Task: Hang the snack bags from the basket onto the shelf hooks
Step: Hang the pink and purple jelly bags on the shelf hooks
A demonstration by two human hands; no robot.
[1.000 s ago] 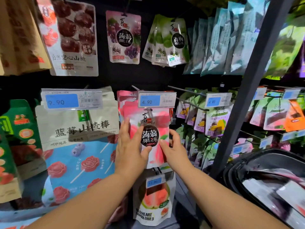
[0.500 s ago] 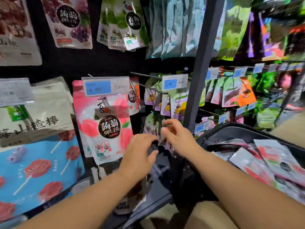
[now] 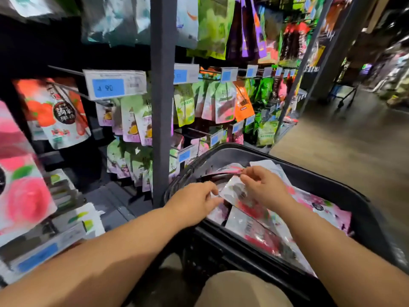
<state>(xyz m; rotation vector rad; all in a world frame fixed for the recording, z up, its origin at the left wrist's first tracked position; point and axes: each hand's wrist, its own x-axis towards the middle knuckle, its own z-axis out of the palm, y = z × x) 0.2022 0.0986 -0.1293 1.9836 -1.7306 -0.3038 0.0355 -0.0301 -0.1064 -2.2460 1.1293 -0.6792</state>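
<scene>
Over the black basket (image 3: 309, 173), left hand (image 3: 194, 202) and right hand (image 3: 264, 190) fingers (image 3: 208, 188) pinch a silvery, red-printed snack bag (image 3: 234, 192).

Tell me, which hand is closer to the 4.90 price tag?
Left. The left hand is below and right of the price tag, at the left rim of the basket; the right hand sits farther right, over it. Both pinch one snack bag.

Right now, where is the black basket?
In the head view the black basket stands at lower right, just right of the grey shelf post; the left hand and right hand pinch a snack bag over it.
</scene>
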